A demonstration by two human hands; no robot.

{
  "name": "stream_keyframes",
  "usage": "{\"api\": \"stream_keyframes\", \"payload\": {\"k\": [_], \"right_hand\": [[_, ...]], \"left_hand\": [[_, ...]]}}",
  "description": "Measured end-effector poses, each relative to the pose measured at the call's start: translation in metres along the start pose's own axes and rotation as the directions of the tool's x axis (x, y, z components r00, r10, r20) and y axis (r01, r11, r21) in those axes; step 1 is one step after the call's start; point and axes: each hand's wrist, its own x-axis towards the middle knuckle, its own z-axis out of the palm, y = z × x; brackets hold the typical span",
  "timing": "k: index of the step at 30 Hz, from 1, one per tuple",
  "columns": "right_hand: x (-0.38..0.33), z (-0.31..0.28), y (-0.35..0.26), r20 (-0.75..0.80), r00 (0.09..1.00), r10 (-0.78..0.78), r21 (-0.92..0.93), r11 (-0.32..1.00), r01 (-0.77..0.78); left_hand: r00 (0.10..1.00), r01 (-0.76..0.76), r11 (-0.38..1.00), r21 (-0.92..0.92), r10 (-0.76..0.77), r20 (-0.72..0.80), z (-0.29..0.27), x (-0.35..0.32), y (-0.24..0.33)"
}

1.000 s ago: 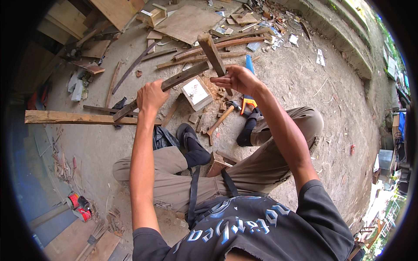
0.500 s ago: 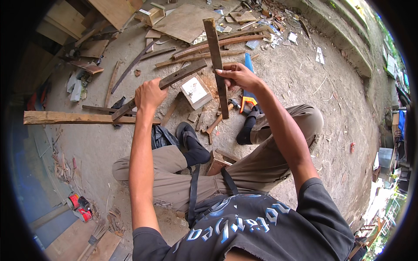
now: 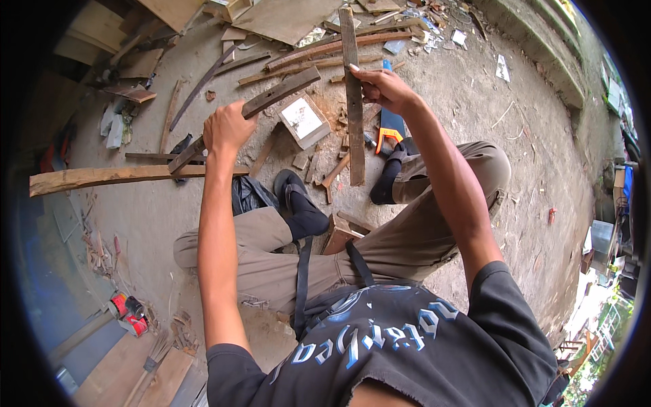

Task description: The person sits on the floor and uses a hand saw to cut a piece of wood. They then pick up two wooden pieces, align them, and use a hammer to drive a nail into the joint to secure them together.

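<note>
My left hand point(image 3: 229, 127) is closed round a dark wooden strip point(image 3: 281, 91), which slants up to the right. In my right hand point(image 3: 383, 89) is a longer, flat wooden strip point(image 3: 355, 132), held nearly upright by its middle. Beyond and between the two strips, a wooden block with a white top point(image 3: 303, 121) sits on the ground. A handsaw point(image 3: 390, 122) with a blue blade and orange-edged handle lies behind my right wrist. Near my feet a hammer point(image 3: 337, 169) is partly covered by the upright strip. A long pale wooden bar point(image 3: 102, 178) extends leftward below my left hand.
Several loose wooden strips point(image 3: 332, 51) and a flat board point(image 3: 281, 24) lie at the far side. A concrete step point(image 3: 536, 54) runs along the far right. At lower left are a red-and-black object point(image 3: 130, 313) and a brush-like bundle point(image 3: 154, 356). A black plastic bag point(image 3: 252, 195) lies by my left foot.
The upright strip in my right hand has shifted slightly right and away from me. My left hand has moved slightly left and up with its strip. Both hands keep their hold.
</note>
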Motion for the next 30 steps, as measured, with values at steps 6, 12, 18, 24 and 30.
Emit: {"api": "stream_keyframes", "payload": {"k": [6, 12, 18, 24, 30], "right_hand": [[0.000, -0.002, -0.001, 0.151, 0.988, 0.027, 0.083, 0.996, -0.040], [0.000, 0.013, 0.009, 0.169, 0.984, -0.060, 0.101, 0.994, 0.043], [-0.008, 0.038, 0.001, 0.007, 0.978, -0.210, -0.438, 0.878, 0.191], [-0.003, 0.042, 0.015, -0.030, 0.932, -0.362, -0.533, 0.794, 0.292], [0.008, 0.027, 0.029, -0.023, 0.949, -0.314, -0.538, 0.804, 0.253]], "left_hand": [[1.000, 0.004, 1.000, -0.008, -0.004, 0.017, -0.002, 0.001, 0.002], [1.000, 0.014, 1.000, 0.010, -0.014, 0.024, -0.001, 0.003, 0.003], [0.999, 0.018, 1.000, 0.000, -0.018, 0.037, -0.004, 0.001, 0.003], [0.999, 0.016, 1.000, -0.001, -0.016, 0.030, -0.003, 0.002, 0.005], [0.999, 0.016, 1.000, 0.018, -0.016, 0.028, -0.002, 0.002, 0.004]]}}
